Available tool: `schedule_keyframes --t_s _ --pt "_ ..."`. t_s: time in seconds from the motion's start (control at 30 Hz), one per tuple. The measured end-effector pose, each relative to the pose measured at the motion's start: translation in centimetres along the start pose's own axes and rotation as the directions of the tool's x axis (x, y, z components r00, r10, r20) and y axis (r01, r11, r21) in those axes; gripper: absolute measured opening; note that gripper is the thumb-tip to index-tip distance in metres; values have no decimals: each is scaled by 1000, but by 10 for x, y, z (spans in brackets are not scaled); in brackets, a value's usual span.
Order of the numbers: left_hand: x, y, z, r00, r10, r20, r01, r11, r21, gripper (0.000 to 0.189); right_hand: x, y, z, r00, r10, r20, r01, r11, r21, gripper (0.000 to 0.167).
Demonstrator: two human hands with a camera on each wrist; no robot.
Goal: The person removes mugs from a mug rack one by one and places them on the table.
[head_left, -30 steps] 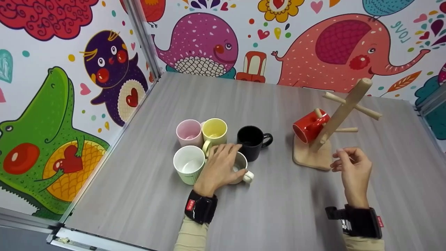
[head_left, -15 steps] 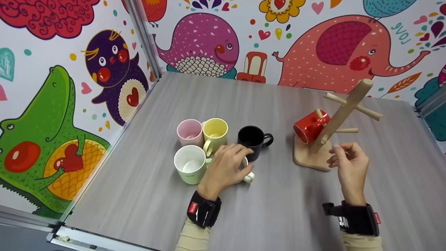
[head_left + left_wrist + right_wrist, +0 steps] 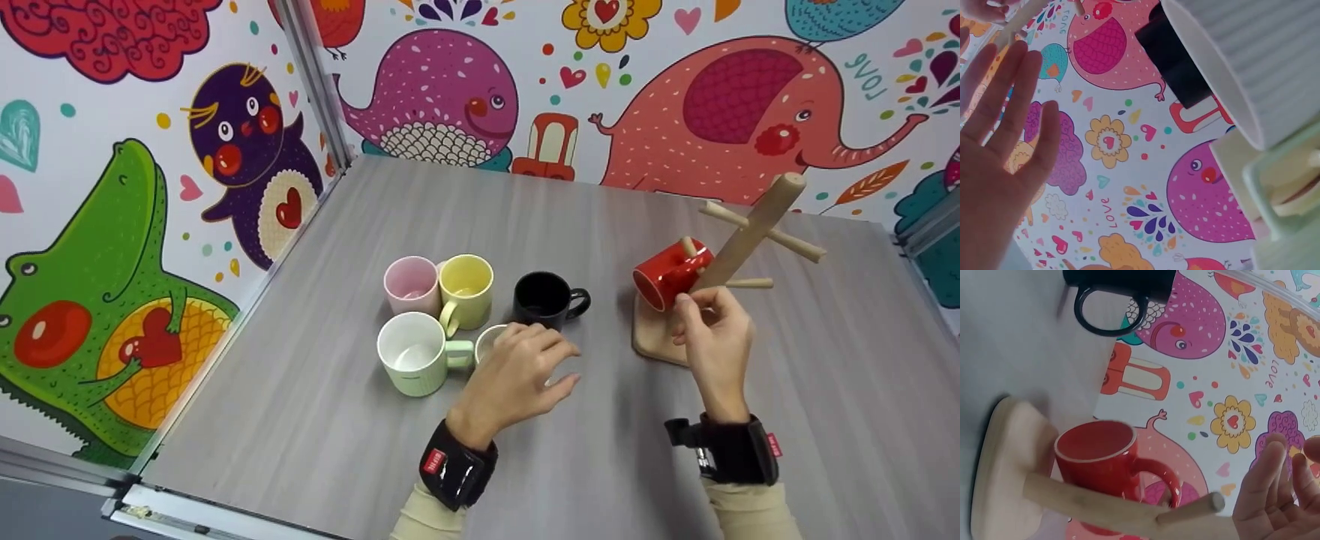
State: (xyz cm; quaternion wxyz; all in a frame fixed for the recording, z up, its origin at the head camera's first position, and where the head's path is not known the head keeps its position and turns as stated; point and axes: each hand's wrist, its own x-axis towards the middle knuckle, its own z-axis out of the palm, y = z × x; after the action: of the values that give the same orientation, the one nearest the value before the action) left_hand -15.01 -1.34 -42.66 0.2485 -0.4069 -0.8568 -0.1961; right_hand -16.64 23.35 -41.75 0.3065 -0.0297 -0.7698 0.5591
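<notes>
My left hand (image 3: 517, 379) hovers over a white mug (image 3: 487, 346), covering most of it; in the left wrist view its fingers spread loosely, with nothing between them. Just beyond that hand stands a black mug (image 3: 538, 298), handle to the right. On the right, my right hand (image 3: 718, 352) is in front of a wooden mug tree (image 3: 766, 214), fingers loosely bent and holding nothing. A red mug (image 3: 664, 281) hangs tilted on one of the tree's pegs, close to the right fingertips; its handle shows in the right wrist view.
Left of the white mug are a pale green mug (image 3: 412, 369), a pink mug (image 3: 409, 289) and a yellow mug (image 3: 469, 304), grouped closely. All stand upright on the grey wood-grain table (image 3: 285, 420). Cartoon-printed walls (image 3: 585, 90) enclose the back and left.
My left hand has slid right across the white mug, uncovering the pale green mug's handle. My right hand has moved left and slightly forward, nearer the red mug. The mugs look unmoved.
</notes>
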Motion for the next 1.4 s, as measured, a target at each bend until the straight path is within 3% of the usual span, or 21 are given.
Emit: schedule_keyframes --t_s 0.17,0.27,0.47,0.67,0.83,1.0,1.1,1.23,1.4 --pt "2 6 3 999 24 28 -24 1000 -2 18 2 -4 14 996 76 42 -76 997 -15 8" --pt "2 9 4 999 31 35 -31 1000 4 18 2 -4 20 985 146 97 -145 989 -20 17" --pt "3 12 7 998 33 50 -34 999 9 17 5 -3 30 932 311 187 -315 949 -9 51" --pt "3 12 8 998 25 61 -25 1000 -2 17 12 -4 42 884 440 158 -450 892 38 72" --pt "2 12 9 997 35 62 -36 999 14 16 20 0 50 841 523 141 -540 827 157 80" --pt "2 12 9 997 36 68 -39 999 36 17 29 10 60 824 559 87 -540 731 417 68" --pt "2 12 9 997 36 70 -39 999 36 18 36 16 67 808 588 43 -494 634 595 60" --pt "2 11 10 997 35 74 -38 999 28 17 45 20 73 765 643 20 -428 486 762 55" --pt "2 10 11 996 26 79 -29 999 28 17 54 22 76 702 712 13 -393 373 840 39"
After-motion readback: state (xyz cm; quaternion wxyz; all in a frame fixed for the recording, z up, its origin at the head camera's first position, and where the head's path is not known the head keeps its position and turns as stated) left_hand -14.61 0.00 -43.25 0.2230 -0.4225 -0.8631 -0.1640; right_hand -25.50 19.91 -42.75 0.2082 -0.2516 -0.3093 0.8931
